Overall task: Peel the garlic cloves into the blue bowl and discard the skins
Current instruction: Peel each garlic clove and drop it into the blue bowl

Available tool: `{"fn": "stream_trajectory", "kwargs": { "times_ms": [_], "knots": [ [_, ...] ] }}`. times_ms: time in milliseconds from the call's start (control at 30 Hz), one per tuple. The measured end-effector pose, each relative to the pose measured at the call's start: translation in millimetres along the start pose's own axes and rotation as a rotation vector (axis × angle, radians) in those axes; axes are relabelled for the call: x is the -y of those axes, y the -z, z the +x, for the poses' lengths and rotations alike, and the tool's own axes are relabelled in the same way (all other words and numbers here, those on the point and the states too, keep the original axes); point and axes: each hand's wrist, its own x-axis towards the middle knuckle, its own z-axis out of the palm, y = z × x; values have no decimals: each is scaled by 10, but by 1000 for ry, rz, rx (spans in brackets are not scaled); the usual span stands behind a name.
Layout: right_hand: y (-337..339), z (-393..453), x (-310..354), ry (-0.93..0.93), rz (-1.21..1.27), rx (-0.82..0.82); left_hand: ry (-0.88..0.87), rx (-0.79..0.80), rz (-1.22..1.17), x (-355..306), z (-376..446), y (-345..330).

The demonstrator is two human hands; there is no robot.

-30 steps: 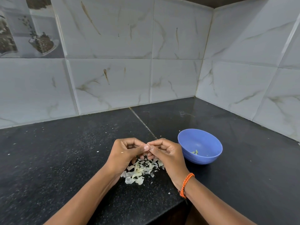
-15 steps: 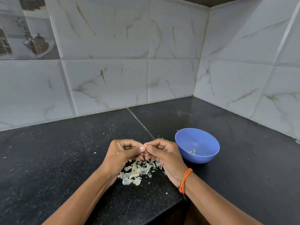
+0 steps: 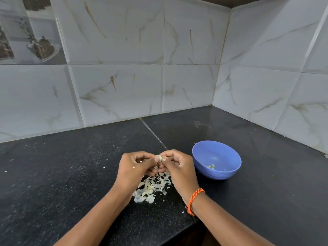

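A small pale garlic clove (image 3: 160, 158) is pinched between the thumbs and fingertips of both hands, just above the counter. My left hand (image 3: 134, 167) holds it from the left with fingers curled. My right hand (image 3: 177, 166), with an orange cord on its wrist, holds it from the right. A pile of papery garlic skins (image 3: 150, 188) lies on the black counter directly below the hands. The blue bowl (image 3: 202, 157) stands just right of my right hand, with a few peeled bits (image 3: 211, 166) at its bottom.
The black stone counter (image 3: 71, 174) runs into a tiled corner at the back right. Its front edge (image 3: 159, 235) passes under my forearms. Tiny skin flecks are scattered over the left part of the counter.
The hands stay together over the skin pile. The clove now shows between the thumbs, where before it was hidden by the fingers.
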Motion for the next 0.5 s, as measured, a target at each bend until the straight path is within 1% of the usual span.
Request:
{"fn": "stream_trajectory", "kwargs": {
  "times_ms": [67, 133, 333, 500],
  "knots": [
    [-9, -7, 24, 12, 0, 33, -16, -23, 13, -22, -7, 9],
    [-8, -27, 47, -12, 60, 53, -14, -24, 13, -33, -19, 14],
    [111, -19, 93, -116, 325, 133, 45, 102, -104, -44, -15, 52],
    [133, 6, 82, -184, 446, 177, 77, 104, -176, -38, -1, 49]
  ]
}}
